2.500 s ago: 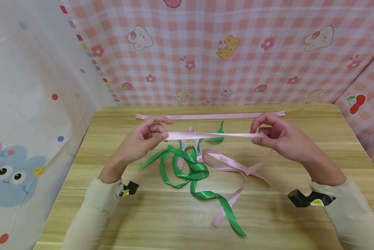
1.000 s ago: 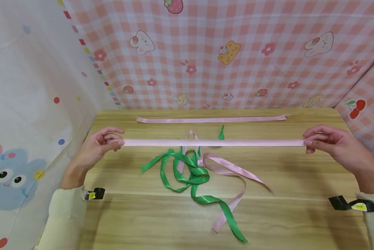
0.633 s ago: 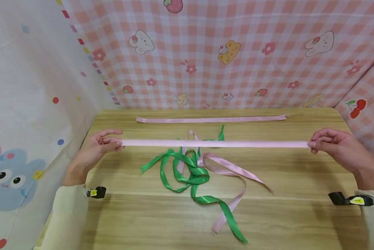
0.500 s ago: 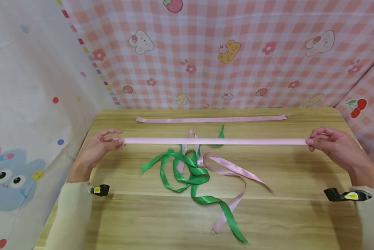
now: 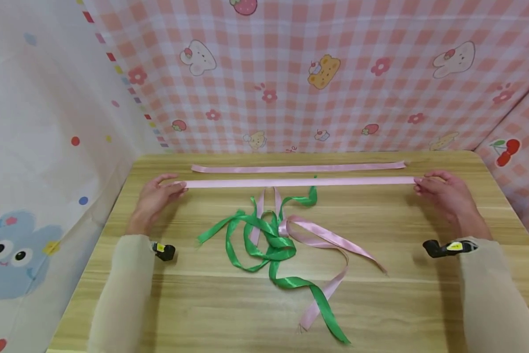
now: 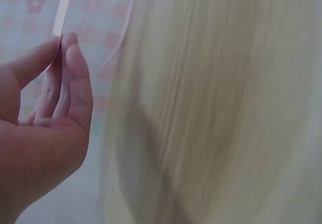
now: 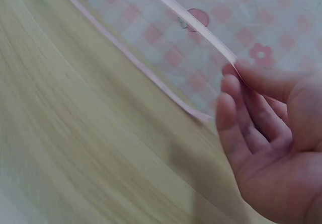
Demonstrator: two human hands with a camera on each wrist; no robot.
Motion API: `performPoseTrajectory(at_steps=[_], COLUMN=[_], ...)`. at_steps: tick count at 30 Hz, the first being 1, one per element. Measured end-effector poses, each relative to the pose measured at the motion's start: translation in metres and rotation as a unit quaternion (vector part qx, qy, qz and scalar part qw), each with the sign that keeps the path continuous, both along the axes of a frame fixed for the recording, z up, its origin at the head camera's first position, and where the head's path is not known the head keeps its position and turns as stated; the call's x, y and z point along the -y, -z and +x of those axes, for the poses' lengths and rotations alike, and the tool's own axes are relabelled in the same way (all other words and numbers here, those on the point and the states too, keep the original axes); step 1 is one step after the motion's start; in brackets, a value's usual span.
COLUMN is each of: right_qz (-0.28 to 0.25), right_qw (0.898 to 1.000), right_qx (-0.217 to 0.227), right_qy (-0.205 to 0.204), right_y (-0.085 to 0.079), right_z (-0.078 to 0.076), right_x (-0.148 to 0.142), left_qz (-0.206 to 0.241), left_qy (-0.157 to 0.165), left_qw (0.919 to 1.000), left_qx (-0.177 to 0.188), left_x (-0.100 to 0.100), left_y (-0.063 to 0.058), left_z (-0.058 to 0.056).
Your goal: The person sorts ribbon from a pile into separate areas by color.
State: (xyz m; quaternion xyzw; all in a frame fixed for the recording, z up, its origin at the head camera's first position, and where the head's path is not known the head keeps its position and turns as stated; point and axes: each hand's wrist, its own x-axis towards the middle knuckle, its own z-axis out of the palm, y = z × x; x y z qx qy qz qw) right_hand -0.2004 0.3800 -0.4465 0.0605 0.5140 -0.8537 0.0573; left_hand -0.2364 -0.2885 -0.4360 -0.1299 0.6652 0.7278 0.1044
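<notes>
Stretched straight between my two hands is a pale pink ribbon [image 5: 300, 182], raised over the far part of the table. My left hand [image 5: 157, 196] pinches its left end between thumb and fingers; the left wrist view shows the ribbon [image 6: 62, 12] rising from that pinch. At the other end, my right hand [image 5: 447, 193] pinches the ribbon [image 7: 201, 27] the same way. Just beyond it, a second pink ribbon [image 5: 291, 169] lies flat and straight along the back of the table. The held ribbon overlaps the tips of the loose ribbons in the head view.
A tangle of green ribbon [image 5: 284, 241] lies mid-table, mixed with loose pink ribbon [image 5: 330, 232], some ends trailing toward the front. The wooden table [image 5: 211, 314] ends at a pink checked cloth [image 5: 264, 59] behind, with a white printed cloth [image 5: 39, 122] on the left.
My hands first spread apart, drawing the pink ribbon out from a short twisted span to a long flat one. Since then both have moved toward the back, carrying it close to the lying ribbon.
</notes>
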Motion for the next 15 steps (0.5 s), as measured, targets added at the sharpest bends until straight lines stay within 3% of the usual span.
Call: performPoseTrajectory(at_steps=[11, 15], right_qz=[0.023, 0.087], right_qw=[0.99, 0.98], right_qx=[0.056, 0.087], right_qy=[0.13, 0.159], right_y=[0.0, 0.006], right_z=[-0.035, -0.044], right_x=[0.021, 0.023], left_qz=[-0.01, -0.011], left_qy=[-0.13, -0.151], left_qw=[0.9912, 0.9878], left_qx=[0.021, 0.034], left_x=[-0.023, -0.028], left_y=[0.013, 0.014], left_z=[-0.032, -0.036])
